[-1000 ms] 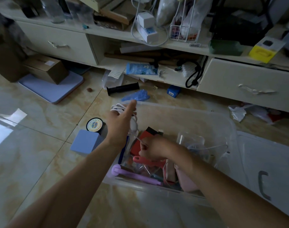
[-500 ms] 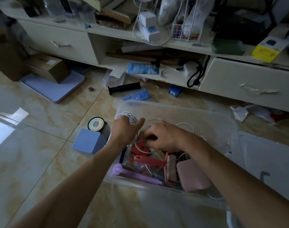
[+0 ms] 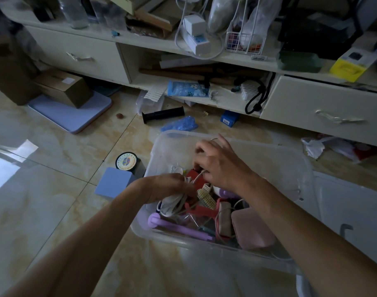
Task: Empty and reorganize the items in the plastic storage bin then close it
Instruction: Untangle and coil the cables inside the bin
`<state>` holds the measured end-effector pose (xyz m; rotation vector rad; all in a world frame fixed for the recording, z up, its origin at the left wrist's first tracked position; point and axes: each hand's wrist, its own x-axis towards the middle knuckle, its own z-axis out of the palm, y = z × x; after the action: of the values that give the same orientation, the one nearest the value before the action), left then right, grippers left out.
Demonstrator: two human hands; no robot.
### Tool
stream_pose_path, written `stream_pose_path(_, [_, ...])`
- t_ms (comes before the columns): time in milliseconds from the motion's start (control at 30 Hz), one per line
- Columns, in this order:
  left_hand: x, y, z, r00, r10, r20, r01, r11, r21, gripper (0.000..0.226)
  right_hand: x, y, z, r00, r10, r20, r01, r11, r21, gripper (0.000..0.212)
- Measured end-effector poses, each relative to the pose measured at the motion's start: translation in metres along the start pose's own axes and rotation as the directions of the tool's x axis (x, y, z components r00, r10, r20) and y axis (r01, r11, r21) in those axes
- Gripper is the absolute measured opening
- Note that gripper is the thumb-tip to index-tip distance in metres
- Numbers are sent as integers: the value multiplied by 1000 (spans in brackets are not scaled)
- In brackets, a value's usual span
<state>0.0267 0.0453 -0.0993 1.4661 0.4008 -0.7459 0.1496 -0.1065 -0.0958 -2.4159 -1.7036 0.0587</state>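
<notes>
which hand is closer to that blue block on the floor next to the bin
The left. The left hand is at the bin's left wall, just right of the blue block, gripping a white cord bundle. The right hand is farther right, over the bin's middle.

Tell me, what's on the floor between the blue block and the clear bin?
In the head view, a round black tin with a colourful label sits between the blue block and the clear bin, just behind the block.
</notes>
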Motion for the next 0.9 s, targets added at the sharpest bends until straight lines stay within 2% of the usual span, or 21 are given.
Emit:
stream_pose_path(67, [-1, 3, 2, 994, 70, -79, -74, 996, -55, 17, -1, 6, 12, 998, 66, -13, -67, 997, -48, 50])
stream_pose_path(133, [-1, 3, -2, 979, 95, -181, -118, 985, -122, 27, -8, 15, 23, 989, 149, -12, -149, 989, -5, 79])
stream_pose_path(167, [-2, 3, -5, 979, 97, -182, -130, 975, -181, 31, -13, 18, 27, 983, 182, 4, -182, 982, 41, 89])
stream_pose_path(233, [-4, 1, -12, 988, 136, -75, -152, 944, -293, 28, -24, 24, 34, 966, 240, 93, -254, 944, 212, 101])
stream_pose_path(300, [-7, 0, -18, 970, 236, 62, -193, 898, -396, 19, -33, 29, 41, 933, 298, 203, -357, 844, 400, 111])
stream_pose_path(367, [-7, -1, -25, 921, 362, 141, -237, 812, -534, 15, -38, 42, 51, 900, 359, 248, -433, 803, 409, 98])
stream_pose_path(467, [-7, 2, -31, 851, 496, 173, -242, 663, -709, 12, -47, 59, 65, 876, 387, 288, -466, 833, 299, 42])
stream_pose_path(500, [-7, 4, -32, 836, 522, 172, -231, 617, -752, 13, -49, 60, 70, 881, 398, 256, -462, 839, 287, 31])
stream_pose_path(533, [-7, 7, -33, 829, 534, 166, -228, 594, -771, 13, -50, 59, 75, 883, 428, 193, -468, 833, 294, 28])
stream_pose_path(600, [-5, 11, -33, 845, 511, 154, -255, 639, -725, 13, -47, 48, 75, 846, 532, -46, -484, 800, 354, 28])
stream_pose_path(633, [-4, 13, -32, 866, 477, 149, -262, 687, -678, 14, -42, 41, 71, 799, 568, -199, -463, 791, 399, 26])
stream_pose_path(700, [-1, 15, -25, 914, 388, 121, -247, 766, -593, 15, -28, 21, 48, 653, 559, -512, -340, 820, 461, 21])
stream_pose_path(733, [0, 15, -21, 933, 345, 105, -229, 791, -567, 17, -20, 11, 32, 592, 514, -621, -261, 851, 456, 21])
stream_pose_path(767, [1, 16, -16, 946, 309, 96, -205, 801, -562, 20, -12, 1, 18, 577, 444, -686, -157, 884, 440, 21])
stream_pose_path(833, [1, 18, -8, 955, 269, 122, -152, 802, -577, 25, 1, -18, -3, 660, 312, -683, 74, 878, 472, 18])
stream_pose_path(900, [-1, 20, -5, 953, 247, 177, -100, 806, -584, 30, 7, -35, -12, 793, 265, -549, 180, 759, 626, 24])
